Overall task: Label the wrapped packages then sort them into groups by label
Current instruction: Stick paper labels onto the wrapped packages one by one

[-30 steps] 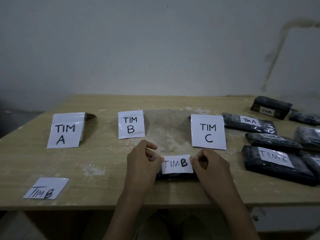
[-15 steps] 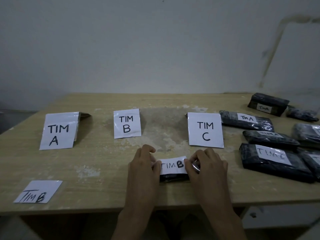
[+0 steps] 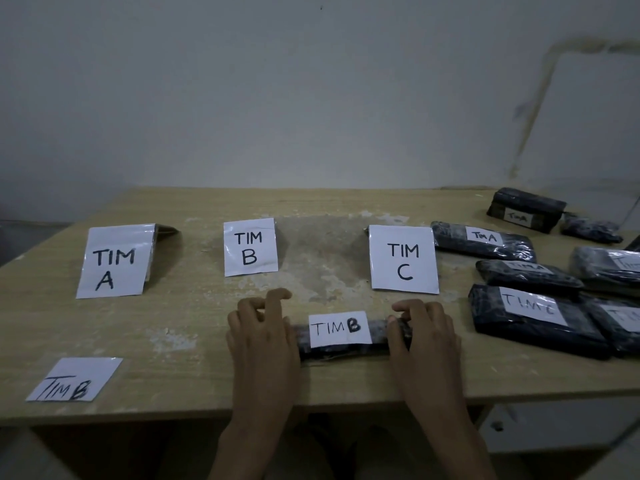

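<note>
The package [image 3: 379, 337], labelled TIM B, lies flat on the worktop [image 3: 194, 327] near you, long axis left–right. Your right hand [image 3: 424, 337] curls onto its right end; left hand [image 3: 263, 337] at left end, grip indiscernible. TIM B sign [image 3: 250, 247] lies beyond, slightly left: left hand nearer.

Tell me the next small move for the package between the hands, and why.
Probably lift the package and set it by the TIM B sign. Its label reads TIM B and lies flat, the left hand and right hand sit at its ends, and that sign stands just behind, to the left.
</note>
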